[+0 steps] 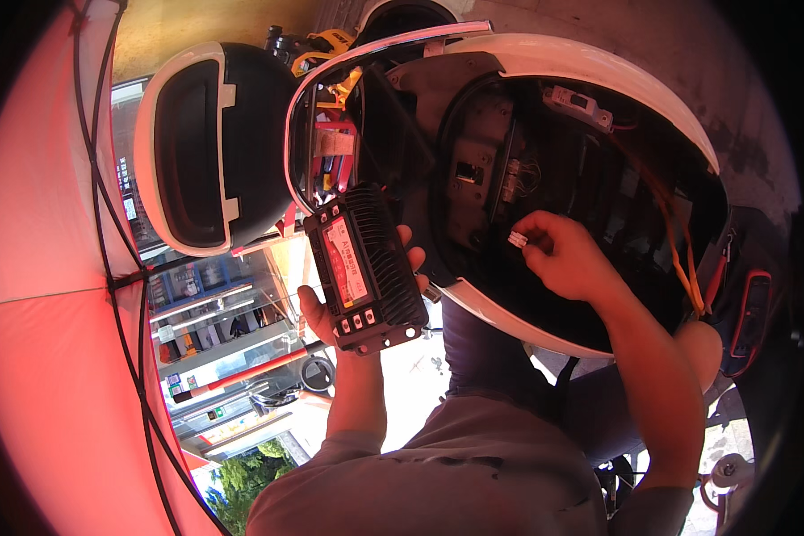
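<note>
My left hand [316,314] is closed around a black finned motor controller [386,259], thumb on its near left side and fingertips showing at its right edge. The box is tilted, with a red-and-white label and a row of metal terminals facing up. To the right, my right hand [570,263] pinches a small white plug connector [517,239] between thumb and fingertips. That hand is over the open, dark compartment of a white scooter body [590,64]. Inside, a bundle of thin wires [520,179] hangs beside a metal plate [475,152]. The connector and controller are apart.
A white breaker switch [579,107] sits at the compartment's far wall, and orange cables [685,259] run down its right side. A red-and-black meter [752,313] is at the far right. A black-and-white top box [214,147] and yellow power tool [326,49] are left.
</note>
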Demonstrator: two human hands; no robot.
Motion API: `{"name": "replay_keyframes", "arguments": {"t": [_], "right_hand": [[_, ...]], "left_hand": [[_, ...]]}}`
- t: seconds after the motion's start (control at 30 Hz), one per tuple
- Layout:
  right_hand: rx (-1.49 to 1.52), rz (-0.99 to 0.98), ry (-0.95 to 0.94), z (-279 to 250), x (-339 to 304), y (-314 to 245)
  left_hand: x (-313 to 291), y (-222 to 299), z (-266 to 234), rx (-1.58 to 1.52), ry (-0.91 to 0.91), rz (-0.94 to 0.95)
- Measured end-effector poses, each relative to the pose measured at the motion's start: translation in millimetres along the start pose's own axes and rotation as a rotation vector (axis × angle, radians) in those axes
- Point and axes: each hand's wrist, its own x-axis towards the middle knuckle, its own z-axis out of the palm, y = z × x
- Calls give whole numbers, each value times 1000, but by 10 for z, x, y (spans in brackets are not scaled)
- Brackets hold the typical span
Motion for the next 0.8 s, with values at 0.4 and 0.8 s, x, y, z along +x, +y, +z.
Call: {"name": "replay_keyframes", "arguments": {"t": [0.4, 0.8], "right_hand": [[-106, -104, -20, -45, 31, 94], [-48, -45, 72, -135, 72, 244]], "left_hand": [[73, 457, -281, 529, 584, 235], [253, 380, -440, 666, 886, 233]]}}
